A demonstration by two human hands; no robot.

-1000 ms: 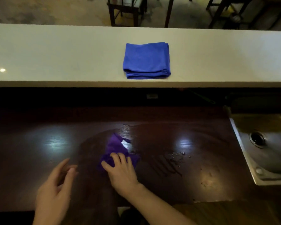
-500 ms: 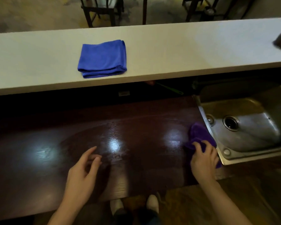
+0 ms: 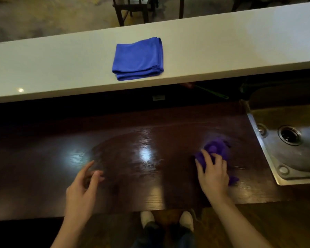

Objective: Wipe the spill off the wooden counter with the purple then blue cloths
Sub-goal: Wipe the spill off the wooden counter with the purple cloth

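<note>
My right hand [image 3: 213, 174] presses a crumpled purple cloth [image 3: 215, 149] onto the dark wooden counter [image 3: 43, 167], a little left of the sink. Wet smears [image 3: 150, 163] shine on the wood between my hands. My left hand [image 3: 82, 190] hovers or rests on the counter at the left with its fingers apart, holding nothing. A folded blue cloth [image 3: 138, 59] lies on the raised white ledge [image 3: 43, 67] behind the counter, untouched.
A steel sink [image 3: 293, 145] with a drain sits at the counter's right end. A thin green tool [image 3: 211, 93] lies in the dark gap under the ledge. Chairs [image 3: 131, 9] stand on the floor beyond the ledge. My shoes [image 3: 147, 218] show below the counter's front edge.
My right hand swept the purple cloth right to the sink's edge, then drew it a little back left. The streaky spill in the middle is now a thin wet film. My left hand stayed put.
</note>
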